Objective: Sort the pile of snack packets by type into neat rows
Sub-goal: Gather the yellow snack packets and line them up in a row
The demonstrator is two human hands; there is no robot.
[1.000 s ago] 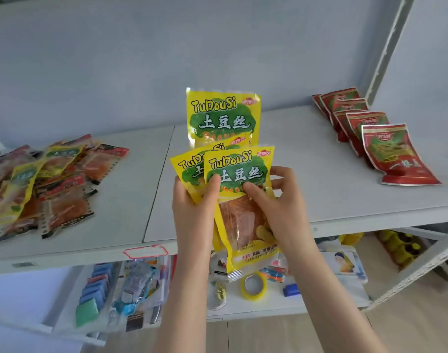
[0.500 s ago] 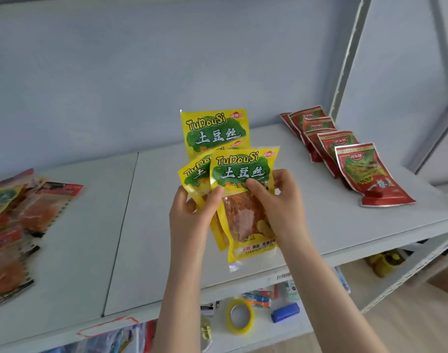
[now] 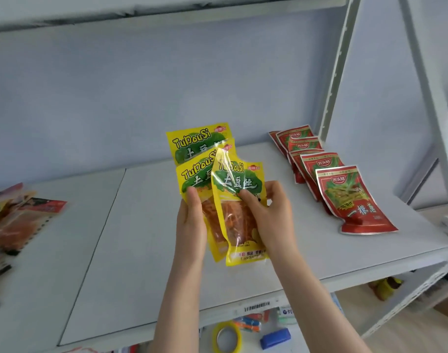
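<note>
**Colleague:** Where are the hands?

**Operator:** My right hand [image 3: 266, 215] pinches the front yellow packet [image 3: 239, 200], with the thumb across its printed face and the fingers curled behind. The packet's top left corner buckles toward me. My left hand [image 3: 191, 222] grips the second yellow packet [image 3: 196, 174] just behind it, thumb on the front, so the two packets overlap. Both forearms rise from below the front edge of the shelf [image 3: 141, 250]. The hands are close together over the middle of the shelf.

**Colleague:** Is there a third one?

**Operator:** Yes, a third yellow packet [image 3: 192, 141] shows above the other two, toward the back edge. I cannot tell whether it lies on the shelf or is caught in my left hand.

**Colleague:** Which step is this?

**Operator:** I judge I'm squaring up the yellow type before laying it out. The red packets [image 3: 345, 194] already form an overlapping row at the right end, running from the back edge to near the front edge. The mixed pile [image 3: 16, 215] sits unsorted at the left end.

**Colleague:** What's the next move?

**Operator:** Probably lowering these onto the bare middle, well apart from the red row, each overlapping the last in the same way. The film looks slick and floppy. I'd flatten the buckled corner and release them one at a time, or they may slide askew.
</note>
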